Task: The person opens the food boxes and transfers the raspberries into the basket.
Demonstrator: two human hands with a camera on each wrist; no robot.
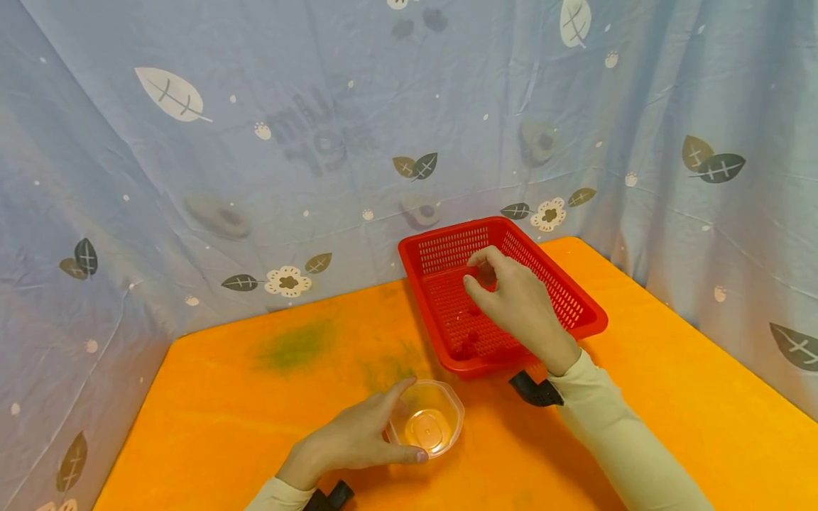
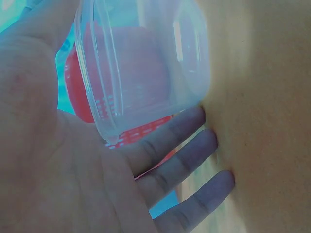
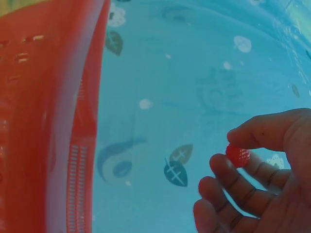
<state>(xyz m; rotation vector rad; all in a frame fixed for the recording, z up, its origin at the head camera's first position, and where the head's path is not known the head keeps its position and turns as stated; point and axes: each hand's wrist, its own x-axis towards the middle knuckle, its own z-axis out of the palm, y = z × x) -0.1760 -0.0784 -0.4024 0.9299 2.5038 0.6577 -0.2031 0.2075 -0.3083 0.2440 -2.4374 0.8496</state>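
Observation:
My left hand [image 1: 358, 433] curves round a clear plastic container [image 1: 449, 408], thumb on the near side and a finger on the far side. In the left wrist view three fingers [image 2: 180, 131] reach past the container to the orange table surface. My right hand [image 1: 520, 301] is raised over the red plastic basket [image 1: 422, 298]. Between its thumb and fingertips it pinches a small red bumpy berry, like a raspberry [image 3: 238, 155]. Several small red berries [image 1: 469, 348] lie in the near end of the basket.
An orange cloth [image 1: 243, 404] with a green stain [image 1: 297, 348] covers the table. The basket stands toward the back right, close to a blue patterned curtain [image 1: 345, 142] that encloses the table at the back and sides. Black wrist mounts [image 1: 537, 390] stick out below the sleeves.

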